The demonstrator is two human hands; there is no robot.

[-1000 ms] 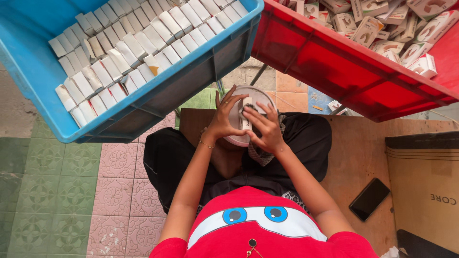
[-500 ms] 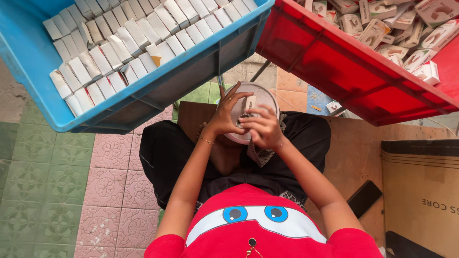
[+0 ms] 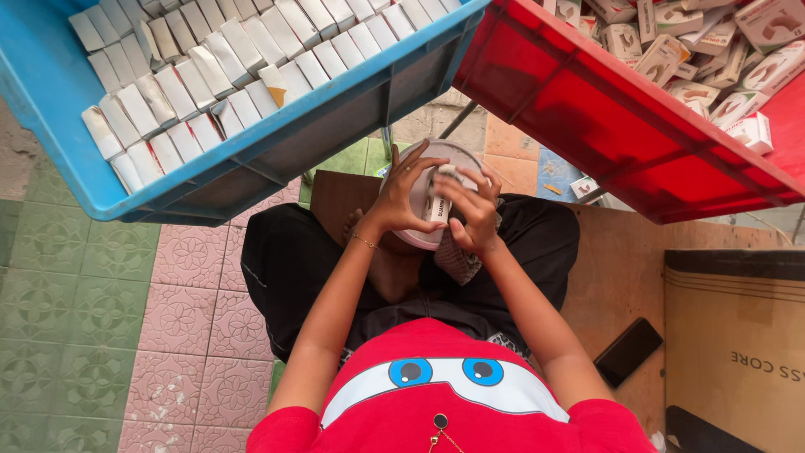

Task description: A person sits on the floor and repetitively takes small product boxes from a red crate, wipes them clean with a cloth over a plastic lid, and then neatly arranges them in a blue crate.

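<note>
My left hand [image 3: 404, 198] and my right hand [image 3: 470, 210] meet over my lap, both gripping a small white box [image 3: 436, 201]. Beneath them a round white dish [image 3: 457, 153] rests on my crossed legs in black trousers. A patterned cloth [image 3: 457, 262] hangs just below my right hand. A thin bracelet circles my left wrist. What is inside the box is hidden by my fingers.
A blue crate [image 3: 251, 159] packed with rows of small white boxes tilts above on the left. A red crate [image 3: 604, 126] of loose printed boxes sits at the upper right. A dark phone [image 3: 629, 352] lies on the wooden board beside a brown cardboard carton [image 3: 738, 352]. Tiled floor on the left.
Both hands stay together on the small box over the dish, with only slight finger shifts. The view has drifted a little.
</note>
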